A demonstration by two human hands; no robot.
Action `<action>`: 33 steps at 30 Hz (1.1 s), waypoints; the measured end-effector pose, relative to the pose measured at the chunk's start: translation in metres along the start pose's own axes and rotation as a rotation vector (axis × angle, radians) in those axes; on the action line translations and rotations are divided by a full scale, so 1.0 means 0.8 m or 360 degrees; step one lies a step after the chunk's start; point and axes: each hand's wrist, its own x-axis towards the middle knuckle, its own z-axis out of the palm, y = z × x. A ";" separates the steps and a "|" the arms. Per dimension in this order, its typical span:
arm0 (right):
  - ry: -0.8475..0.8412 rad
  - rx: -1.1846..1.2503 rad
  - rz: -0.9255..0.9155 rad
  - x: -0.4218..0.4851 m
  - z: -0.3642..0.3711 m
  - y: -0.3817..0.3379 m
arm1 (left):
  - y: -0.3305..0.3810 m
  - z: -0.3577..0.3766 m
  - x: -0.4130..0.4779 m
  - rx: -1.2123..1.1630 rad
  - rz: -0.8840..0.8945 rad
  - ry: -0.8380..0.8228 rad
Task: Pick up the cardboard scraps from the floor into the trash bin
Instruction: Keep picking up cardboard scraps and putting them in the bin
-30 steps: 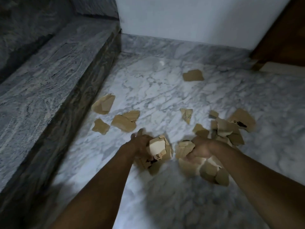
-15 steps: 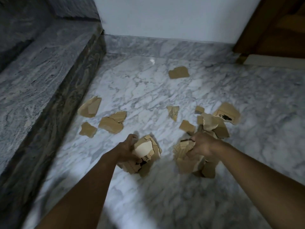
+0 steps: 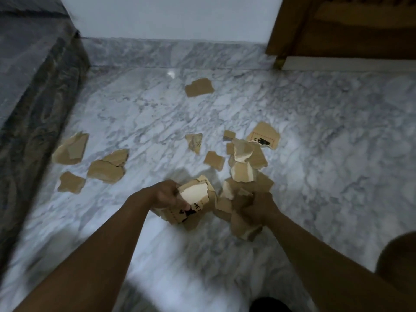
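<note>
While held, scrap (image 3: 194,195) shows "348".

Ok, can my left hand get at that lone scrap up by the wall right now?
Probably not yet: the left hand grips a bundle of scraps, and the lone scrap lies well beyond it. Only flat scraps lie between.

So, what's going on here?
A person is gathering torn cardboard scraps off the marble floor. The left hand grips one bundle and the right hand grips a second bundle. Loose scraps lie by the stone step, a pile sits just beyond the hands, and a single piece lies near the wall. No trash bin is in view.
</note>
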 end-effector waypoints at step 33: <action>0.0135 -0.0494 -0.0387 0.016 0.029 -0.159 | -0.046 -0.015 -0.091 -0.0414 -0.0165 0.0234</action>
